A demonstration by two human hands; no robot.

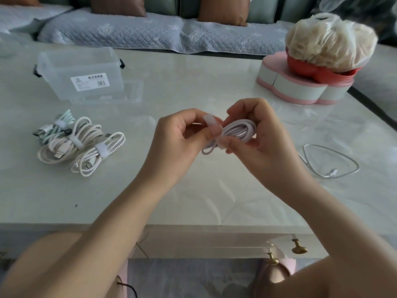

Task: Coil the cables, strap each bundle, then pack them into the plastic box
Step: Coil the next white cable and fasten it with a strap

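Note:
Above the middle of the table my right hand (253, 127) grips a coiled white cable (238, 131). My left hand (182, 136) pinches a white strap (211, 123) that wraps round the coil. Several strapped cable bundles (79, 143) lie in a heap on the table at the left. A clear plastic box (86, 72) stands behind them at the far left, with its lid (131, 93) lying beside it. One thin loose white cable (330, 160) lies uncoiled on the table to the right.
A pink and white flower-shaped box (300, 87) stands at the far right, with a red bowl (318, 69) and a bagged pale mass on top. A quilted sofa (129, 29) runs behind the table. Brass drawer knobs (298, 248) show below the front edge.

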